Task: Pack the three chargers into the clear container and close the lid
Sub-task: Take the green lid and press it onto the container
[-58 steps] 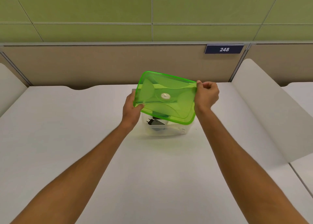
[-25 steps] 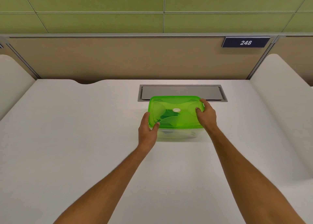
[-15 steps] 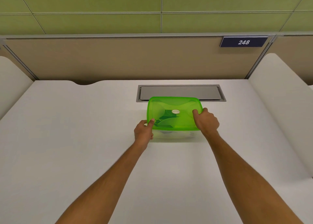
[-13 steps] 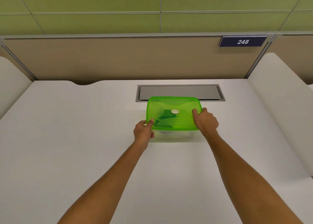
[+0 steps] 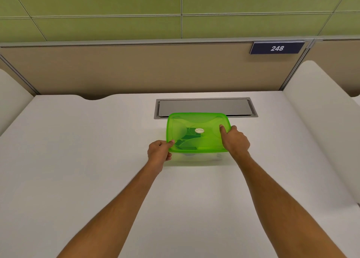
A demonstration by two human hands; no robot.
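Observation:
The translucent green lid (image 5: pixel 202 121) lies flat on top of the clear container (image 5: pixel 202 156), whose front wall shows just below the lid's front edge. Dark charger shapes (image 5: pixel 188 138) show through the lid; I cannot tell how many. My left hand (image 5: pixel 158 153) is at the lid's front left corner, thumb on top and fingers curled under the rim. My right hand (image 5: pixel 234 139) rests at the front right corner, thumb pressing on the lid.
The container sits mid-desk on a white table (image 5: pixel 78 160). A grey cable hatch (image 5: pixel 204 106) is set into the table just behind it. White side dividers (image 5: pixel 319 111) rise left and right, a beige partition with a "248" sign (image 5: pixel 277 48) at the back.
The lid came down from a tilted hold above the container to lie flat on it. Both hands slid toward the front corners and have stayed there for the last half second.

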